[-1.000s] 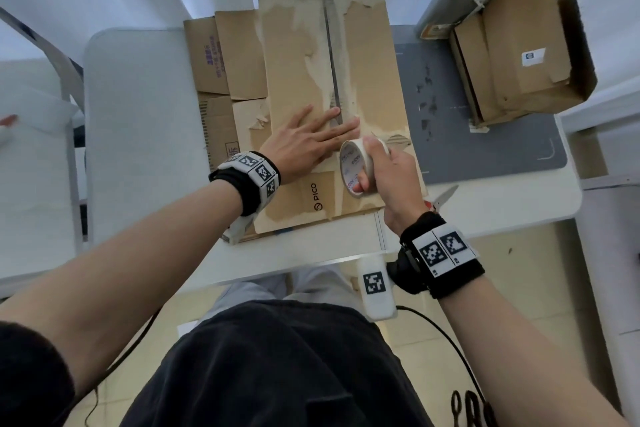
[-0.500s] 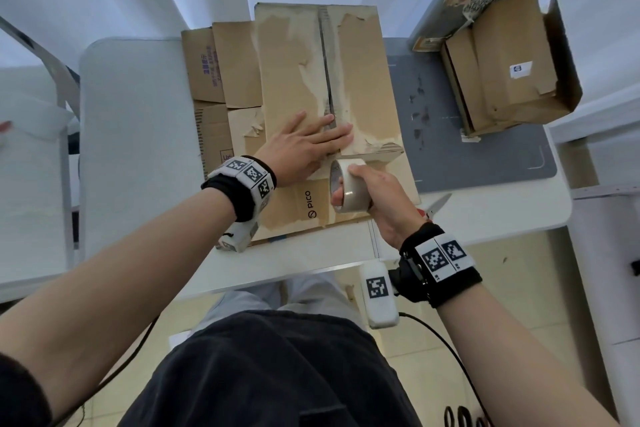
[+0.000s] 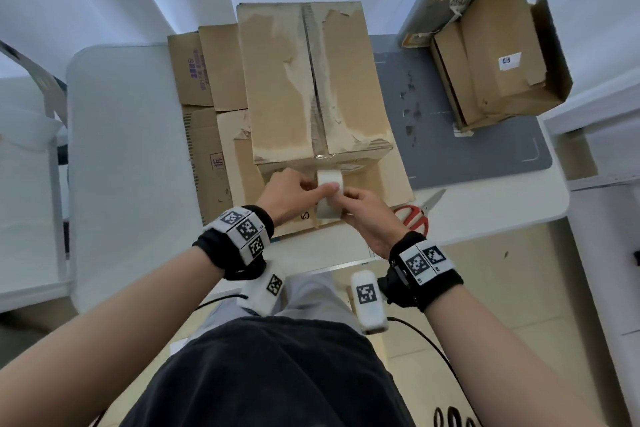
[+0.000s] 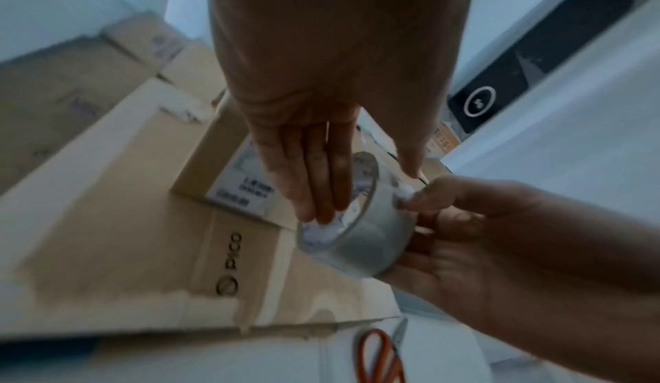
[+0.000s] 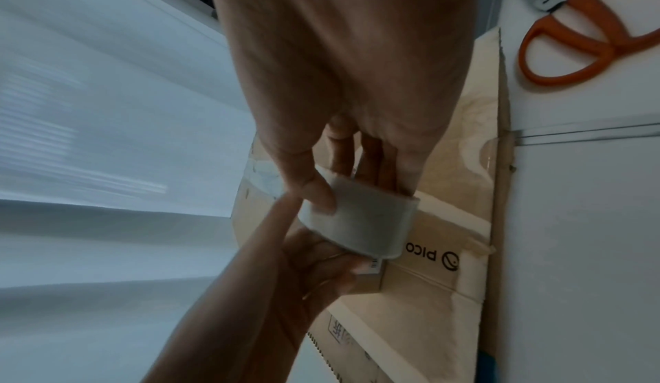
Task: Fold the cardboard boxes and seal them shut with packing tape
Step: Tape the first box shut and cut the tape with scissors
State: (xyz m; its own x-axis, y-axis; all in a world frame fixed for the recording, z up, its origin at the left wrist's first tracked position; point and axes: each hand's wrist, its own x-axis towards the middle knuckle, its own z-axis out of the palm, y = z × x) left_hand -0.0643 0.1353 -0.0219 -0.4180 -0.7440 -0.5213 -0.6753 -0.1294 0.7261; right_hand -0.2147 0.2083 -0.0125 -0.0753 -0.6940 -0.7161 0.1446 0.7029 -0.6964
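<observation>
At the near edge of the white table, a whitish roll of packing tape is held between both hands in front of the folded brown cardboard box. The right hand is curled round the roll, thumb on its outer band and fingers through its core. The left hand has its straight fingers laid against the roll's side and its thumb on the rim; whether a loose tape end is pinched cannot be told, since the wrist views are blurred there.

The lower part of the roll is covered by the hands in the head view. The box's centre seam carries torn old tape, and its near face is partly hidden behind the hands. Beneath the box, flattened brown cardboard sheets are spread, reaching the table's near edge at 6 o'clock and extending to 9 o'clock.

Bare tabletop lies at 9 o'clock beyond the sheets. At 3 o'clock, just beside the right hand, orange-handled scissors lie on the table. At 2 o'clock a grey mat is seen, and on its far end an open brown cardboard carton, its upper part overlapped by a printed board cut off by the frame.
</observation>
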